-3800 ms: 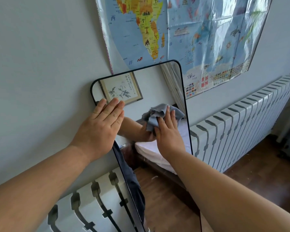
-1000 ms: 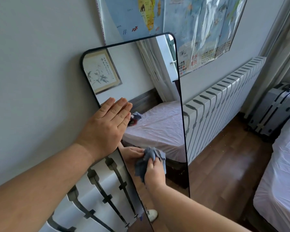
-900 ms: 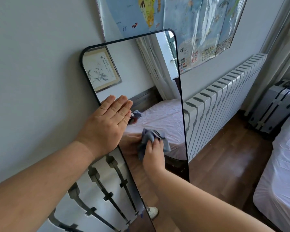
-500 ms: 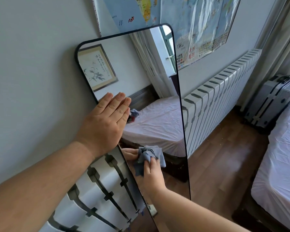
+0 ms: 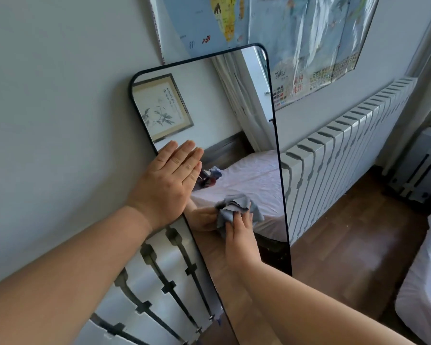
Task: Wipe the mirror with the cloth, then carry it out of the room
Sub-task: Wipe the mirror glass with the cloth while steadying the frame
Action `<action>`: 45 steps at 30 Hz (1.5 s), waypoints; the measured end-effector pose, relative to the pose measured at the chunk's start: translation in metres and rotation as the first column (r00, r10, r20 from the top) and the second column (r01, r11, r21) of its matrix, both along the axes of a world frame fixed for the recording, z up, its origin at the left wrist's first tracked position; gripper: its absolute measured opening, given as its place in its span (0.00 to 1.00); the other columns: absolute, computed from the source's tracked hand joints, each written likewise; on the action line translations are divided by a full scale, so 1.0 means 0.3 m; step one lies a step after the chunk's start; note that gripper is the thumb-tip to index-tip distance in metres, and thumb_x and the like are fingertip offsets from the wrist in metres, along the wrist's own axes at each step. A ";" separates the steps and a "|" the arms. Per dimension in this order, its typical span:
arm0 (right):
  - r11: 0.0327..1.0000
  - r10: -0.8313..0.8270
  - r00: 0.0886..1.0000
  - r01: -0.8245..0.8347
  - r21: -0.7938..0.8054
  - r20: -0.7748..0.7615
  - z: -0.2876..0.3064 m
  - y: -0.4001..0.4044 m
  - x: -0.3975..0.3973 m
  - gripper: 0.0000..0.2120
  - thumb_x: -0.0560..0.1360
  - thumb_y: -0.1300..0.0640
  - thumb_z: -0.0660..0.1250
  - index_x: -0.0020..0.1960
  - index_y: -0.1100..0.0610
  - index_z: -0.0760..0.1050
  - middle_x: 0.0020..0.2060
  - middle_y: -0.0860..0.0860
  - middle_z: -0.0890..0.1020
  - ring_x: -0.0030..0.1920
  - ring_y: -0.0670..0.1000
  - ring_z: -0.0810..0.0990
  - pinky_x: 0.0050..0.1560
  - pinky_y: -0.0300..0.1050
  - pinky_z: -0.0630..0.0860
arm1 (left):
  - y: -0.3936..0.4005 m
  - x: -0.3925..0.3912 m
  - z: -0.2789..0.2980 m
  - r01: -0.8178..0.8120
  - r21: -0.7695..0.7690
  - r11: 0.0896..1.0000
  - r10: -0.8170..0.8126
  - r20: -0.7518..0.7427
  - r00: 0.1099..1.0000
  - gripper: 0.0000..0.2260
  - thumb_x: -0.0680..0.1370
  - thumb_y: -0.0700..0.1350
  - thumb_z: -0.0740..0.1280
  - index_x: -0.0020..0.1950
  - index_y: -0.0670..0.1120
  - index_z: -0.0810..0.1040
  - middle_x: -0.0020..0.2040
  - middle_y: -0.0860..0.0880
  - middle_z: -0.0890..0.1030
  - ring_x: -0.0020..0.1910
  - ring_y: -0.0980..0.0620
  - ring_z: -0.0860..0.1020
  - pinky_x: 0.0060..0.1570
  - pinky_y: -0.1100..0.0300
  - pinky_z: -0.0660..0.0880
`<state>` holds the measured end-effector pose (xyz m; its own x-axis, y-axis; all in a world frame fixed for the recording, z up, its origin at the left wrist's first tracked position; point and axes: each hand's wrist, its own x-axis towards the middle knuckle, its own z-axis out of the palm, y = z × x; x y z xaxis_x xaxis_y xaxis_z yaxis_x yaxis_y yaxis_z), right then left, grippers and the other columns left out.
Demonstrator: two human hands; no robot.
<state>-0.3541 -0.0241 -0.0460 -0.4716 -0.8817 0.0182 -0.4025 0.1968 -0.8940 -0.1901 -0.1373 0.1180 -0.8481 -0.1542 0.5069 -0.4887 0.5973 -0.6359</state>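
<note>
A tall mirror [image 5: 237,115] with a thin black frame leans against the grey wall in front of a radiator. My left hand [image 5: 168,184] lies flat, fingers together, over the mirror's left edge at mid height. My right hand [image 5: 239,232] presses a crumpled grey-blue cloth [image 5: 230,207] against the glass in the lower middle, just right of my left hand. The glass reflects a bed, a framed picture, curtains and my hand with the cloth.
A white radiator [image 5: 346,150] runs along the wall to the right. A world map [image 5: 296,33] hangs above. A grey suitcase [image 5: 421,170] stands at the far right, a white bed [image 5: 428,282] at the lower right, with wooden floor [image 5: 346,245] between.
My right hand with the cloth has moved up and down the lower glass, then a little up and right in the last half second. My left hand has stayed on the mirror's edge.
</note>
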 end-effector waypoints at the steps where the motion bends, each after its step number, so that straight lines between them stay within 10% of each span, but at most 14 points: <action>1: 1.000 -0.014 0.999 0.013 0.023 0.042 -0.024 0.012 -0.014 0.21 0.91 0.53 0.56 0.83 0.52 0.66 0.89 0.50 0.54 0.89 0.57 0.47 0.86 0.58 0.56 | 0.010 0.000 0.006 -0.022 -0.007 1.000 0.022 0.019 1.000 0.24 0.84 0.43 0.64 0.79 0.39 0.75 0.83 0.38 0.72 0.84 0.35 0.68 0.81 0.32 0.69; 6: 0.998 0.030 0.994 -0.036 0.058 0.102 -0.056 0.019 -0.081 0.18 0.91 0.53 0.55 0.79 0.54 0.70 0.86 0.52 0.61 0.85 0.60 0.61 0.79 0.56 0.68 | 0.049 -0.013 -0.015 -0.176 -0.003 0.984 0.176 0.108 0.979 0.28 0.86 0.46 0.60 0.86 0.40 0.64 0.88 0.40 0.60 0.89 0.36 0.56 0.87 0.32 0.56; 11: 0.982 0.174 0.983 -0.169 -0.086 0.051 0.025 0.024 -0.117 0.21 0.91 0.50 0.55 0.83 0.47 0.65 0.89 0.47 0.52 0.89 0.55 0.50 0.86 0.54 0.56 | 0.079 0.005 -0.069 -0.229 0.010 0.973 0.223 0.197 0.955 0.30 0.89 0.46 0.54 0.89 0.40 0.51 0.90 0.37 0.46 0.89 0.34 0.44 0.86 0.28 0.48; 16: 0.935 0.315 0.935 -0.335 -0.116 -0.162 0.019 0.008 -0.156 0.22 0.91 0.47 0.55 0.84 0.37 0.60 0.89 0.44 0.43 0.88 0.56 0.39 0.85 0.58 0.52 | 0.094 0.005 -0.164 -0.030 -0.027 0.999 0.035 0.200 0.979 0.28 0.86 0.49 0.63 0.85 0.39 0.67 0.87 0.37 0.63 0.87 0.31 0.59 0.81 0.25 0.62; 21: 0.945 0.296 0.807 -0.324 0.036 -0.512 -0.238 0.002 -0.190 0.22 0.90 0.48 0.56 0.83 0.49 0.64 0.84 0.47 0.27 0.85 0.65 0.31 0.85 0.71 0.45 | 0.007 0.060 -0.306 0.119 -0.024 0.993 -0.113 0.171 0.979 0.24 0.84 0.49 0.65 0.78 0.41 0.77 0.84 0.39 0.71 0.86 0.34 0.65 0.83 0.26 0.59; 25: 0.950 0.038 0.711 -0.243 -0.195 -0.702 -0.325 -0.021 -0.124 0.23 0.87 0.45 0.55 0.65 0.58 0.81 0.86 0.59 0.50 0.83 0.75 0.50 0.76 0.80 0.62 | -0.028 0.079 -0.353 0.203 -0.041 0.978 -0.198 0.102 0.975 0.23 0.83 0.49 0.68 0.77 0.43 0.79 0.84 0.42 0.71 0.87 0.38 0.64 0.83 0.28 0.62; 29: 0.860 -0.057 0.725 -0.314 -0.402 -0.687 -0.148 -0.140 -0.127 0.29 0.87 0.41 0.47 0.86 0.46 0.61 0.88 0.43 0.38 0.87 0.59 0.32 0.86 0.62 0.38 | -0.049 0.087 -0.387 0.257 -0.092 0.962 -0.253 0.053 0.966 0.22 0.84 0.49 0.67 0.77 0.44 0.79 0.84 0.44 0.72 0.86 0.41 0.66 0.83 0.30 0.64; 33: 0.792 -0.192 0.690 -0.312 -0.525 -0.698 -0.061 -0.190 -0.158 0.32 0.84 0.42 0.46 0.85 0.48 0.66 0.88 0.48 0.53 0.89 0.61 0.44 0.88 0.60 0.43 | -0.057 0.090 -0.420 0.290 -0.155 0.944 -0.294 -0.005 0.956 0.19 0.85 0.46 0.65 0.76 0.45 0.81 0.81 0.45 0.76 0.84 0.42 0.70 0.85 0.33 0.62; 41: 0.674 -0.390 0.695 -0.232 -0.701 -0.605 -0.669 -0.170 -0.173 0.25 0.90 0.43 0.47 0.86 0.42 0.60 0.89 0.45 0.54 0.89 0.57 0.51 0.84 0.64 0.52 | 0.016 0.088 -0.440 0.246 -0.239 0.939 -0.233 0.080 0.969 0.19 0.85 0.49 0.66 0.71 0.42 0.84 0.75 0.43 0.82 0.79 0.43 0.77 0.82 0.35 0.69; 45: 0.664 -0.397 0.753 -0.158 -0.730 -0.524 -0.528 -0.226 -0.160 0.21 0.90 0.44 0.49 0.78 0.45 0.70 0.87 0.49 0.62 0.89 0.55 0.52 0.84 0.67 0.55 | 0.038 0.085 -0.441 0.227 -0.227 0.947 -0.212 0.087 0.973 0.18 0.83 0.48 0.68 0.70 0.44 0.85 0.75 0.45 0.83 0.77 0.43 0.79 0.79 0.37 0.73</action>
